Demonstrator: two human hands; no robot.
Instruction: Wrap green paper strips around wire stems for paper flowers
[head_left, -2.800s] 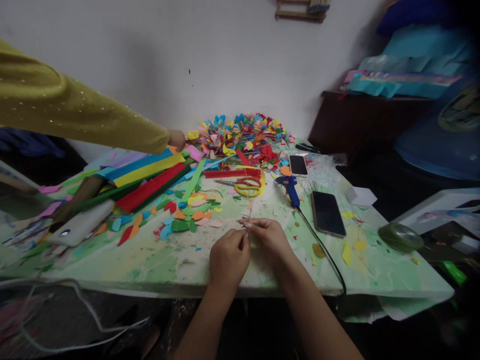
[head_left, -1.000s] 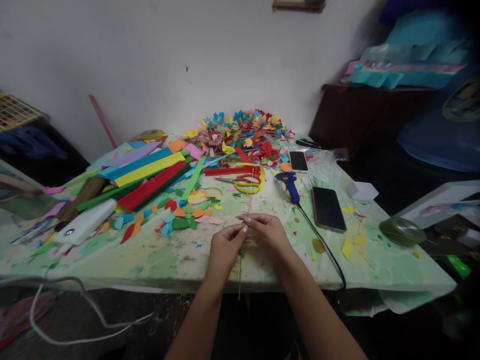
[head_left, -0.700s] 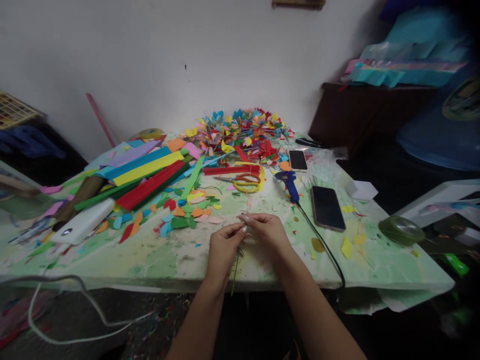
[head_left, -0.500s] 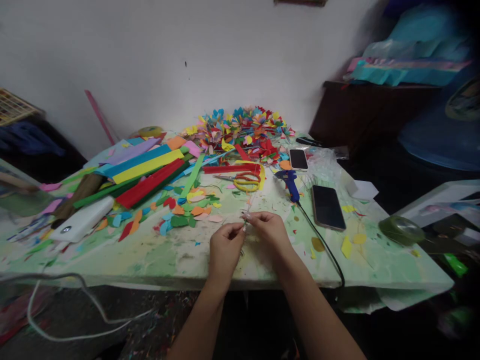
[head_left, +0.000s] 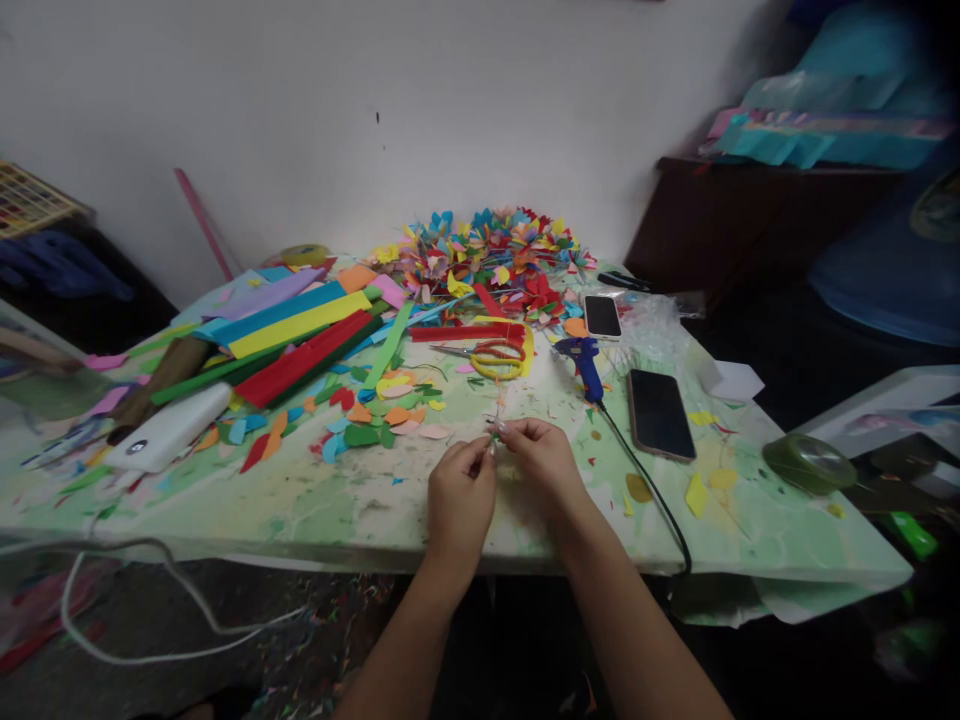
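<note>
My left hand point(head_left: 460, 492) and my right hand point(head_left: 546, 462) meet above the front of the table, both pinched at the fingertips. Between them is a thin wire stem point(head_left: 496, 436) with a bit of green on it; its fine detail is too small to make out. Just beyond my hands lie scissors point(head_left: 496, 367) with red and yellow handles, beside a red crepe paper strip point(head_left: 457, 334). To the right of them rests a blue glue gun point(head_left: 586, 372), its black cord running to the table's front edge.
Paper flowers point(head_left: 495, 250) are heaped against the wall. Crepe paper rolls point(head_left: 300, 365), cut petals point(head_left: 364, 436) and a white power bank point(head_left: 171, 430) cover the left side. Two phones, the nearer one black point(head_left: 661, 415), and green tape point(head_left: 808, 463) lie to the right.
The whole view has shifted slightly. My left hand has turned a little, its back now more toward me, while both hands stay pinched together at the stem.
</note>
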